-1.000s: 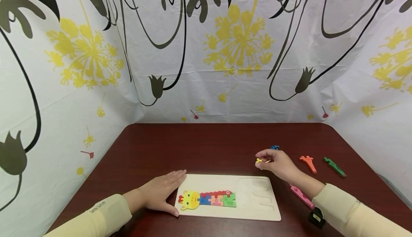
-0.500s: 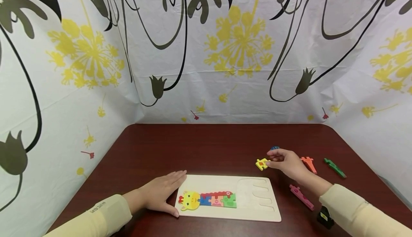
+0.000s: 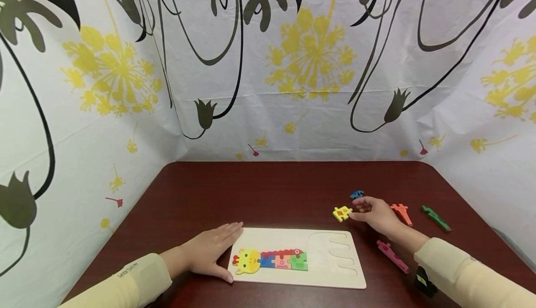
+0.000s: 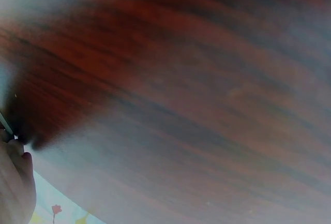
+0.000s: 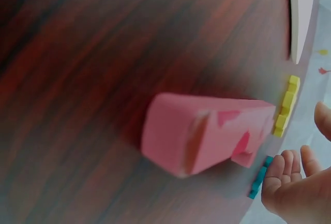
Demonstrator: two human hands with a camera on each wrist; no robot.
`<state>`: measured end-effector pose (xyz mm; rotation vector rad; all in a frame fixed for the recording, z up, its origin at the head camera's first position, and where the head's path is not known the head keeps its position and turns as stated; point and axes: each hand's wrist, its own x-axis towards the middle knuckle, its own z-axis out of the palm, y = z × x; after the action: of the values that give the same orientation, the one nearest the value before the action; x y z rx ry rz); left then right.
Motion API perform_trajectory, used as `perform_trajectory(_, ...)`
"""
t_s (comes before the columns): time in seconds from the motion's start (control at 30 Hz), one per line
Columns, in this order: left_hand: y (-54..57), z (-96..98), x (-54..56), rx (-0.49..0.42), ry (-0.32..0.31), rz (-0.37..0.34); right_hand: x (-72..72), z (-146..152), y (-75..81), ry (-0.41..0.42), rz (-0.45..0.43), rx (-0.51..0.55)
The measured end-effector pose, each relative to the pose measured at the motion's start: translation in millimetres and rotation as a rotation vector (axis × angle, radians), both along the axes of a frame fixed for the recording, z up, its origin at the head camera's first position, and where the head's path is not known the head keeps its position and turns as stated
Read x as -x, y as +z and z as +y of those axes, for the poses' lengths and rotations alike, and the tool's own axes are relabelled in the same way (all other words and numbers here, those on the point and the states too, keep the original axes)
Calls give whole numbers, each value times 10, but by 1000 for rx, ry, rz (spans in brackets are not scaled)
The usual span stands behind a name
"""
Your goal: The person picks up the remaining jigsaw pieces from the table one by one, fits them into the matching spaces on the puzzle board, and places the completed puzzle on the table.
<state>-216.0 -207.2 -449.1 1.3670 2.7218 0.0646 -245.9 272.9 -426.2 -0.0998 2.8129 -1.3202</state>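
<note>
My left hand (image 3: 211, 251) lies with straight fingers along the left edge of a pale wooden puzzle board (image 3: 276, 236). In the board sit a yellow giraffe-head piece (image 3: 248, 261) and blue, pink and green body pieces (image 3: 281, 260), with a red strip above them. My right hand (image 3: 377, 214) hovers, fingers loosely bent, just right of a yellow puzzle piece (image 3: 342, 213) on the table. The right wrist view shows a gap between this hand (image 5: 297, 190) and the yellow piece (image 5: 287, 105). Beyond the fingers lies a small blue puzzle piece (image 3: 357, 195).
An orange piece (image 3: 401, 214) and a green piece (image 3: 435, 217) lie right of my right hand. A pink piece (image 3: 392, 256) is nearer, beside the forearm. Carved outlines show in the board's right part. A patterned cloth (image 3: 268, 126) surrounds the dark red table (image 3: 251, 191).
The yellow piece, pinched in my right hand a second ago, now lies on the table. That hand has let go and drawn back to the right, uncovering the blue piece. My left hand stays still.
</note>
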Motion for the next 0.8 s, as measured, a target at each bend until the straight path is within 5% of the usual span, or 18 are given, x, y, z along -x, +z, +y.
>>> perform_trajectory(0.8, 19, 22, -14, 8, -16, 11, 65, 3, -116, 31, 17, -97)
